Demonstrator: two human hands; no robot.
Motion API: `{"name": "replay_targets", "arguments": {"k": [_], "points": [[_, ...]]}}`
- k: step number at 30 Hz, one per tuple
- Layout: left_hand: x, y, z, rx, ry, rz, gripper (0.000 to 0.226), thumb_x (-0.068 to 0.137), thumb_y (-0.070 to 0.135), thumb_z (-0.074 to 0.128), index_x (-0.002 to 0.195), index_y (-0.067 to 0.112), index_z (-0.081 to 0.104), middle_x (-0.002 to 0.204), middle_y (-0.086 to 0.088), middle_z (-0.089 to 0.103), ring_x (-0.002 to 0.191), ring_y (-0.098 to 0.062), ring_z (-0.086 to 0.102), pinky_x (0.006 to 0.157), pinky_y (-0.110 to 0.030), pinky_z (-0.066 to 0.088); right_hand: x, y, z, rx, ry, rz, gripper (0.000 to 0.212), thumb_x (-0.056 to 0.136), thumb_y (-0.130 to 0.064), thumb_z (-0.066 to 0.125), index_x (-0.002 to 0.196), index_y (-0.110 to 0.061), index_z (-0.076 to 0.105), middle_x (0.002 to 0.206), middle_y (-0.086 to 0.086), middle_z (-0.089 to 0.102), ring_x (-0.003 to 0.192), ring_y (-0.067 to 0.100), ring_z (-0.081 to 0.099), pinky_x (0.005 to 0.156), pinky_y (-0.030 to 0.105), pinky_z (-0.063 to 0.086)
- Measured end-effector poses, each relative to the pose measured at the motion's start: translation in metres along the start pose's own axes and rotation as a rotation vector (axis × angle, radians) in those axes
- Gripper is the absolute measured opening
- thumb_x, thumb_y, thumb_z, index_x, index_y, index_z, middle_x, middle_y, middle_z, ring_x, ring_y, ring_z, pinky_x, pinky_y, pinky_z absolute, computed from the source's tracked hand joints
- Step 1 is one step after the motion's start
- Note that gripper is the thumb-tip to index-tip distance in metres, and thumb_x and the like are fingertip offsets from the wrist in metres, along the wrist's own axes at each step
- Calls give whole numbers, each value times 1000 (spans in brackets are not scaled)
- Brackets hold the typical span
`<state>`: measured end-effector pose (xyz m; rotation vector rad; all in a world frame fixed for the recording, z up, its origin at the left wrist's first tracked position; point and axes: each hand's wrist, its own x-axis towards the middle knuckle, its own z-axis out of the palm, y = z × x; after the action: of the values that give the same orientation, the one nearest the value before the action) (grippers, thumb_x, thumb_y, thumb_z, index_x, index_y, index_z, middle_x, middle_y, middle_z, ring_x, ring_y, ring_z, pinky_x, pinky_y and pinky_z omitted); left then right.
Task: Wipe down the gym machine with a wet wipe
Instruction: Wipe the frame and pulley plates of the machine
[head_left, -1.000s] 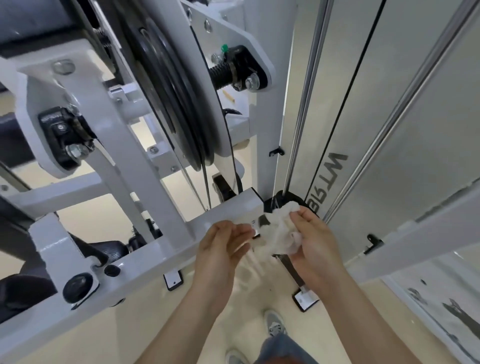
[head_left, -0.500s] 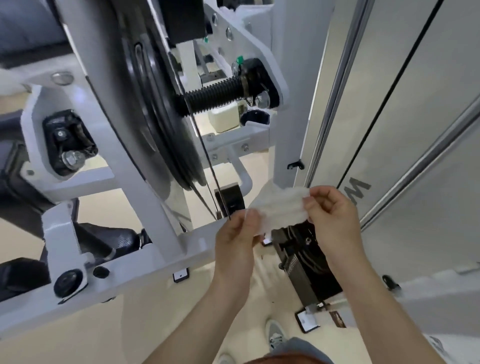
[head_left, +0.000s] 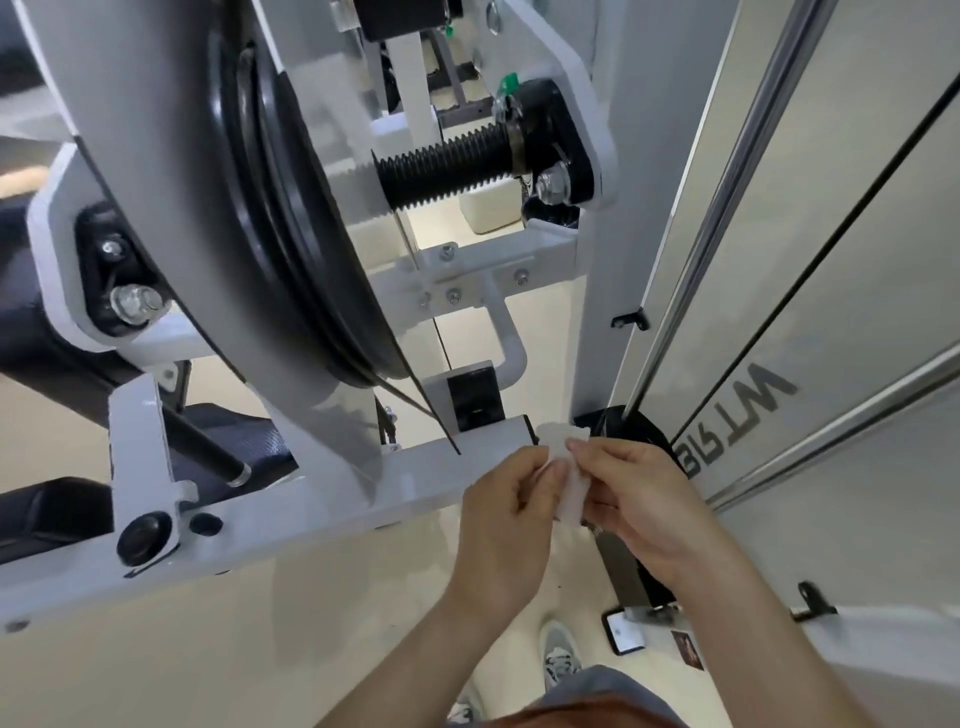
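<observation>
- While both hands hold it up between them, the wet wipe (head_left: 566, 480) sits bunched just at the near end of the white crossbeam (head_left: 311, 501) of the gym machine (head_left: 592, 338); whether it touches the beam's end cannot be told.
- The left hand (head_left: 506, 519) has curled fingers pinching the wipe's left edge.
- The right hand (head_left: 641, 512) pinches the right edge between thumb and fingertips.
- The wipe's long axis runs roughly up and down in the view, while the beam's runs from lower left up to the hands.
- The beam lies leftward of the wipe, and the left hand, which overlaps the beam's end, is the nearer; a stroke along it would probably begin there.
- The black pulley wheel (head_left: 311, 234) stands well apart, up and to the left.
- No packet or bin shows.
</observation>
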<state>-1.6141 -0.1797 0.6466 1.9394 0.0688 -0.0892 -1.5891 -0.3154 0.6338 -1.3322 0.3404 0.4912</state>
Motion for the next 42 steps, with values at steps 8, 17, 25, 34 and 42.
{"name": "replay_targets", "arguments": {"k": [8, 17, 25, 34, 42], "points": [[-9, 5, -7, 332, -45, 56, 23, 100, 19, 45, 78, 23, 49, 69, 6, 58, 64, -8, 51, 61, -26, 37, 5, -5, 33, -647, 254, -617, 20, 101, -28, 48, 93, -22, 65, 80, -10, 65, 74, 14, 62, 67, 29, 46], [-16, -5, -38, 1038, -140, 302, 40, 61, 8, 52, 95, 14, 70, 93, -2, 64, 82, -21, 60, 53, -24, 48, 48, 10, 56, -549, 140, -328, 24, 106, -27, 34, 105, -18, 57, 90, 0, 59, 87, 21, 57, 76, 32, 42], [15, 19, -26, 1438, -163, 524, 73, 90, 5, -9, 134, -5, 47, 144, -28, 42, 137, -40, 39, 104, -44, 46, 47, -24, 38, -166, 198, -467, 33, 104, -21, 45, 76, -14, 62, 62, -18, 56, 62, 3, 50, 64, 22, 42], [21, 1, -9, 1642, -283, 529, 69, 86, 13, 2, 137, -12, 42, 138, -40, 42, 136, -50, 35, 114, -51, 30, 152, -63, 50, -1028, -40, -372, 37, 96, -12, 46, 131, 0, 43, 123, 17, 55, 113, 36, 55, 71, 34, 41], [66, -4, 7, 1589, -730, 756, 10, 82, 16, 62, 75, 22, 66, 70, 3, 66, 65, -20, 55, 80, -33, 49, 167, -53, 60, -965, -36, -23, 35, 96, -5, 43, 130, 4, 41, 111, 18, 53, 97, 30, 56, 81, 34, 50]]}}
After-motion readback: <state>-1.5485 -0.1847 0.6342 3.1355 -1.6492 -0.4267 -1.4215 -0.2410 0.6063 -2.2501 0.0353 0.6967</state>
